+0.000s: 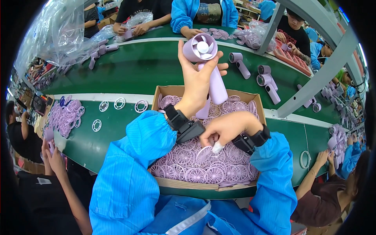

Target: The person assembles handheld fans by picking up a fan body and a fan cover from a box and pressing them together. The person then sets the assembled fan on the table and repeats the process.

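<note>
My left hand (pixel 197 76) is raised above the box, its fingers wrapped round a lilac handheld fan (pixel 217 86). The fan's round head faces me, with its pale blades and white hub uncovered. Below that wrist shows a second lilac handle (pixel 203 112); most of it is hidden, so whether I hold it too is unclear. Over the near half of the cardboard box (pixel 256 102), my right hand (pixel 231 127) is closed in a pinch on a round lilac fan grille (pixel 203 156). One of its fingertips is wrapped in white. Many similar grilles (pixel 203 175) fill the box.
Beyond the box runs a green conveyor belt (pixel 133 72) carrying several lilac fans (pixel 270 86). Left of the box lie several loose rings (pixel 119 103) and a heap of lilac parts (pixel 66 115). A grey metal post (pixel 321 78) rises at right. Co-workers sit on both sides and opposite.
</note>
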`<action>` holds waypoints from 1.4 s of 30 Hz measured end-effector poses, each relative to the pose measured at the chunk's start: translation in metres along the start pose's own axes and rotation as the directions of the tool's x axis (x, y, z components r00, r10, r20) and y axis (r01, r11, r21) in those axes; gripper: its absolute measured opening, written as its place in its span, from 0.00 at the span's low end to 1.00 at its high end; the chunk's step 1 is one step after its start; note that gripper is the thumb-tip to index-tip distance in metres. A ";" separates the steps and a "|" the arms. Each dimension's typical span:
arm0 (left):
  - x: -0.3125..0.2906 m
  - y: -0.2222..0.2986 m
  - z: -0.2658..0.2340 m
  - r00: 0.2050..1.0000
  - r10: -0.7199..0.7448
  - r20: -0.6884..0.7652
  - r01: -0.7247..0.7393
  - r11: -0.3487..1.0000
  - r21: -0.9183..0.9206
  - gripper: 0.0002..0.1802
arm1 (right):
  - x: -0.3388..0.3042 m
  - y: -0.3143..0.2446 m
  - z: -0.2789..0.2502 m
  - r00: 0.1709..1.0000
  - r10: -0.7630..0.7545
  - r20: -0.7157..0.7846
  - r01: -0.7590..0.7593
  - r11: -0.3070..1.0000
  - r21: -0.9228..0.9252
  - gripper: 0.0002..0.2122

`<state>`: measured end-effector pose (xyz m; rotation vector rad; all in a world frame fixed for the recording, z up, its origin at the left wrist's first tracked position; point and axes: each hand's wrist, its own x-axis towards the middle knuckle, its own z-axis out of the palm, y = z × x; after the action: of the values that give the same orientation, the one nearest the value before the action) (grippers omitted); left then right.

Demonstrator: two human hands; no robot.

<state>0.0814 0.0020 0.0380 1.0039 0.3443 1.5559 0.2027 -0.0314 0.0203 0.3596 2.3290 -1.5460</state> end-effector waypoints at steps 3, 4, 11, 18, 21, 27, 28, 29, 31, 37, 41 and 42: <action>0.003 -0.004 -0.002 0.999 0.019 -0.034 -0.019 1.000 0.015 0.52 | -0.014 0.000 -0.002 0.970 -0.207 -0.123 0.231 0.944 0.235 0.10; 0.003 -0.004 -0.003 0.998 0.030 -0.051 -0.029 0.999 0.025 0.52 | -0.016 -0.002 -0.002 0.934 -0.295 -0.202 0.348 0.876 0.333 0.10; 0.001 -0.011 -0.003 0.987 0.158 0.016 -0.159 0.980 0.118 0.53 | -0.020 -0.002 -0.007 0.329 -0.103 -0.939 0.814 0.535 0.227 0.09; -0.001 -0.002 0.000 0.996 0.089 -0.017 -0.087 0.989 0.118 0.53 | -0.020 0.009 -0.014 -0.084 0.088 -0.993 0.819 0.573 -0.018 0.12; 0.000 -0.003 -0.003 0.997 0.076 -0.022 -0.074 0.991 0.109 0.53 | -0.014 0.009 -0.013 -0.139 0.102 -0.985 0.750 0.661 -0.037 0.12; 0.001 -0.007 -0.002 0.987 0.156 0.043 -0.161 0.969 0.188 0.52 | -0.011 0.012 -0.013 -0.174 0.143 -0.974 0.721 0.692 -0.027 0.14; 0.001 -0.006 -0.003 0.986 0.157 0.058 -0.166 0.959 0.230 0.52 | -0.010 0.010 -0.013 -0.168 0.141 -0.976 0.707 0.707 -0.020 0.14; 0.002 -0.006 -0.004 0.986 0.158 0.055 -0.167 0.958 0.231 0.52 | -0.009 0.008 -0.012 -0.163 0.140 -0.977 0.693 0.721 -0.012 0.14; 0.003 -0.007 -0.005 0.981 0.174 0.085 -0.190 0.953 0.237 0.53 | -0.006 0.007 -0.013 -0.153 0.138 -0.978 0.679 0.735 -0.003 0.14; 0.004 -0.010 -0.008 0.972 0.192 0.136 -0.226 0.924 0.309 0.52 | -0.004 0.010 -0.014 -0.246 0.024 -0.969 0.642 0.753 -0.144 0.11; 0.002 -0.008 -0.004 0.960 0.233 0.153 -0.267 0.925 0.270 0.52 | -0.007 0.010 -0.015 -0.247 -0.012 -0.969 0.631 0.757 -0.170 0.11; 0.002 -0.008 -0.004 0.960 0.236 0.153 -0.271 0.923 0.275 0.52 | -0.008 0.010 -0.015 -0.244 -0.025 -0.969 0.621 0.764 -0.176 0.11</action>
<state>0.0839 0.0078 0.0306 1.4124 0.3818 1.7003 0.2118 -0.0139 0.0199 1.7770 3.3037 -2.7464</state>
